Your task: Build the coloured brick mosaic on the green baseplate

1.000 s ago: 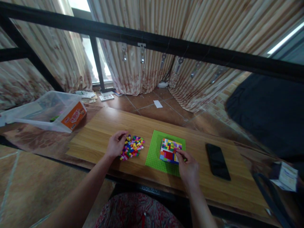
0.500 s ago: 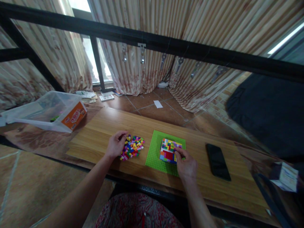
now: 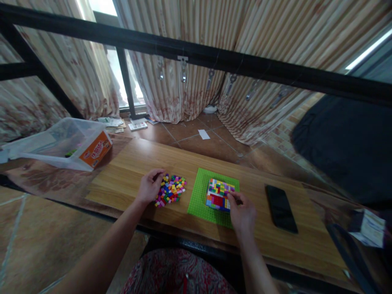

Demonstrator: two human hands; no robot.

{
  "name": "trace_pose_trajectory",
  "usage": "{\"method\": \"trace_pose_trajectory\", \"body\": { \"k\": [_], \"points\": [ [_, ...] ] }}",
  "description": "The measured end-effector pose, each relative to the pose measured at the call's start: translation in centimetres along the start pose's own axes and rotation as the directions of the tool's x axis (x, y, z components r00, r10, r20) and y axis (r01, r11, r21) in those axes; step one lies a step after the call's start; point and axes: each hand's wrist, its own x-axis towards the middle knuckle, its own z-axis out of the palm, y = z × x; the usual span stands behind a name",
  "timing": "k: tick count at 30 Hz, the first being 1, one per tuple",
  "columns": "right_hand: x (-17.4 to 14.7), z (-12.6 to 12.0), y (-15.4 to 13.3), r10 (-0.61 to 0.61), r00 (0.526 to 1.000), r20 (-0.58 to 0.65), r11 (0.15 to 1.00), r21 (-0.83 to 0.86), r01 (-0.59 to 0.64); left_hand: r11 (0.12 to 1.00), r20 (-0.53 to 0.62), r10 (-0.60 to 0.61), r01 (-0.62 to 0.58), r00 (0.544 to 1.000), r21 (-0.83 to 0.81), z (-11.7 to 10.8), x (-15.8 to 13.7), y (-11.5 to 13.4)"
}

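Note:
My left hand (image 3: 149, 187) rests at the left side of a loose pile of small coloured toy bricks (image 3: 173, 190), its fingers curled together. Whether a brick is between its fingertips cannot be made out. On a green studded baseplate (image 3: 196, 200) sits a low rectangular block built of many coloured bricks (image 3: 218, 199), with a red patch in its middle. At that block's right edge is my right hand (image 3: 244, 211), thumb and forefinger pinched together. Anything in this pinch is too small or hidden to name.
A black phone (image 3: 281, 208) lies right of the baseplate on the wooden board (image 3: 122, 171). To the left stands a clear plastic bin (image 3: 61, 143) with an orange label. A black rail (image 3: 196, 51) crosses in front of striped curtains (image 3: 199, 24).
My right hand has shifted slightly right, uncovering a little more of the built block's right edge. My left hand stays in place by the pile.

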Motion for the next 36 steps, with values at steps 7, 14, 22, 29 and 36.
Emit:
{"method": "trace_pose_trajectory", "body": {
  "k": [7,14,22,29,36],
  "points": [
    [0.26,0.23,0.13,0.038,0.999,0.0,0.999,0.011,-0.038,1.0,-0.01,0.012,-0.012,1.0,-0.011,0.04,-0.03,-0.15],
    [0.32,0.36,0.3,0.034,0.999,-0.008,0.999,0.032,-0.033,1.0,-0.003,0.021,-0.021,1.0,-0.009,0.05,-0.01,-0.23],
    [0.32,0.35,0.27,0.053,0.999,-0.007,0.998,0.016,-0.053,1.0,-0.002,0.006,-0.006,1.0,-0.011,0.06,0.0,-0.15],
    [0.3,0.5,0.76,0.077,0.997,-0.01,0.993,0.089,-0.075,1.0,-0.004,0.01,-0.01,1.0,-0.017,0.04,-0.02,-0.2],
    [0.39,0.71,0.52,0.096,0.995,-0.034,0.991,0.093,-0.093,1.0,-0.013,0.013,-0.013,1.0,-0.005,0.07,0.04,-0.62]
  ]
}}
